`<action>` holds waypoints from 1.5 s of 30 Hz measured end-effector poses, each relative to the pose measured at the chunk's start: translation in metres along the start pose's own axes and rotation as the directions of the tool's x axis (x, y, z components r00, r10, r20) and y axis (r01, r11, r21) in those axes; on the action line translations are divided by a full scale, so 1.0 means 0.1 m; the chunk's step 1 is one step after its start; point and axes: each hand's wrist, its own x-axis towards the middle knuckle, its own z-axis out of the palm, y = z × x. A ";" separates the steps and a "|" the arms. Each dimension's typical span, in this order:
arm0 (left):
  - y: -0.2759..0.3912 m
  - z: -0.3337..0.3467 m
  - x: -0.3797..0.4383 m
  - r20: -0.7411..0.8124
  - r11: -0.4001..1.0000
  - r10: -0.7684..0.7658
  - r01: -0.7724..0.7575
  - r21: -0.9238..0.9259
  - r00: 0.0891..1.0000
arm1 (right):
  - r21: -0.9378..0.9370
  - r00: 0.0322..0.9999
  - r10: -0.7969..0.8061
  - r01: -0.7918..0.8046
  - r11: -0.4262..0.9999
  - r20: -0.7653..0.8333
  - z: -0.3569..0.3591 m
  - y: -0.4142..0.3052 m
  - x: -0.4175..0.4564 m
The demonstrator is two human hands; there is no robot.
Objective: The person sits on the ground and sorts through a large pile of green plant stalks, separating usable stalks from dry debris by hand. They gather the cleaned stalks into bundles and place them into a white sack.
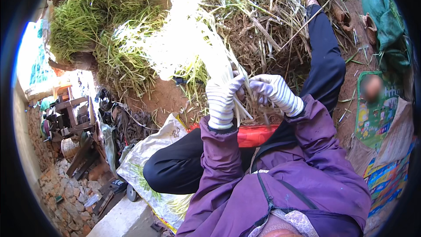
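My left hand [226, 100], in a white and grey striped knit glove, is closed around a bunch of pale leafy stalks [219, 67]. Their whitish lower ends [242, 109] stick out below the fist, and their upper part is washed out by glare. Close on the right, my right hand [274, 92] wears a matching glove. Its curled fingers pinch thin, withered strands [249, 92] beside the bunch; the fingertips are partly hidden. Below both hands, something red [256, 135] lies between my legs.
Dry stalks and plant litter [263, 36] are heaped in front of me. Green leafy bundles [75, 26] lie at upper left. A white woven sack [154, 148] spreads under my bent knee. Shoes [370, 28] and a green bag [381, 16] are at right; stone rubble [72, 200] is at lower left.
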 end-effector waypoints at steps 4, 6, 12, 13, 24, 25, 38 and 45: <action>-0.05 0.02 0.00 -0.013 0.993 0.044 -0.045 -0.106 0.999 | 0.083 0.995 -0.050 0.057 0.995 -0.086 0.09 0.06 0.07; 0.01 0.06 -0.01 -0.037 0.999 0.012 -0.013 -0.029 0.999 | 0.172 0.991 -0.073 0.092 0.981 -0.113 0.08 0.09 0.08; -0.03 0.24 -0.07 0.045 0.997 0.026 -0.029 0.066 0.999 | -0.085 0.941 -0.166 0.147 0.985 -0.294 0.03 0.32 0.22; -0.02 0.26 -0.11 0.044 0.995 0.041 -0.044 0.091 0.998 | -0.268 0.906 -0.278 0.194 0.944 -0.321 0.01 0.41 0.32; 0.76 -0.30 -0.55 -0.254 0.785 0.367 -0.445 -0.430 0.895 | -0.925 0.918 -0.150 -0.344 0.158 -0.367 -0.43 1.01 0.74; 0.87 -0.43 -0.61 -0.167 0.716 0.452 -0.468 -0.519 0.876 | -0.926 0.917 -0.154 -0.350 0.139 -0.369 -0.45 0.99 0.72; 0.83 -0.70 -0.58 -0.352 0.750 0.321 -0.463 -0.472 0.879 | -0.890 0.814 -0.569 0.172 0.423 -0.113 -0.24 -0.42 -0.48; 0.44 -0.72 -0.25 -0.202 0.713 0.125 -0.230 -0.663 0.971 | -0.803 0.770 -0.483 0.561 0.203 0.416 0.61 -0.21 -0.31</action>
